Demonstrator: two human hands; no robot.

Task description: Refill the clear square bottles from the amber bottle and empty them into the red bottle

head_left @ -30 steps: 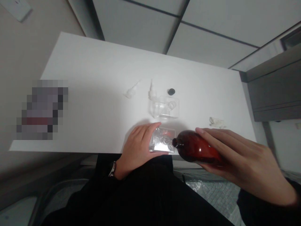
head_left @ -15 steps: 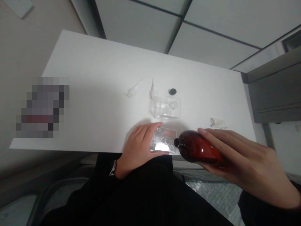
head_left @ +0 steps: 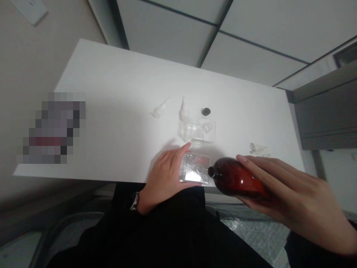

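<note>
At the table's front edge, my left hand [head_left: 166,169] is wrapped round the left side of a clear plastic bottle [head_left: 196,163], its thumb and fingers on either side. My right hand [head_left: 287,190] grips a reddish-brown bottle [head_left: 237,176] tipped nearly level. That bottle's uncapped dark mouth points left at the clear bottle's round opening, very close to it; whether they touch I cannot tell. Any liquid passing between them is too faint to make out. Just beyond my left hand stands a second clear bottle [head_left: 195,132] with a round opening.
Beyond the bottles lie a dark round cap [head_left: 206,111] and two translucent pointed nozzle-like pieces [head_left: 183,109] [head_left: 160,108]. A crumpled whitish scrap [head_left: 259,149] is on the right of the white table [head_left: 117,82]. A pixelated item [head_left: 52,128] sits at the left end.
Both hands keep their holds, and the brown bottle's mouth stays beside the clear bottle. The whole view has shifted slightly; little else differs.
</note>
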